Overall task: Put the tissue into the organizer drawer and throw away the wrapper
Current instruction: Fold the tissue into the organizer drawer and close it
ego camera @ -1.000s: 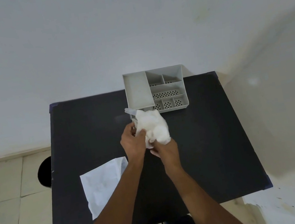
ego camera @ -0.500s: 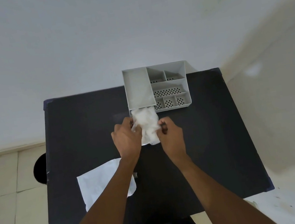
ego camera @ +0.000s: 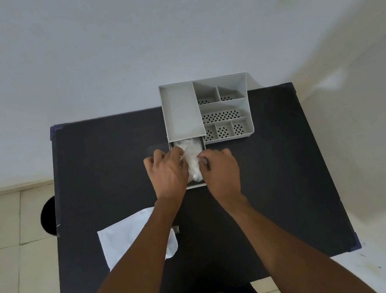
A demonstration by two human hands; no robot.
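A black table (ego camera: 112, 159) fills the view, with a grey organizer (ego camera: 206, 108) standing at its far edge against the wall. Its drawer (ego camera: 194, 185) is pulled out toward the person, long axis running from the organizer to the body, and the tissue (ego camera: 193, 161) lies bunched inside it along that same line. The left hand (ego camera: 167, 173) and right hand (ego camera: 220, 170) flank the drawer, equally near, fingers curled together and pinching the tissue from either side, pressing it down. I judge the tissue nearly seated, though some stands above the drawer walls and could catch when the drawer slides shut. The white wrapper (ego camera: 130, 238) lies flat on the near left of the table, partly under the left forearm, well apart from the drawer; a dark round bin (ego camera: 49, 216) shows on the floor beyond the table's left edge.
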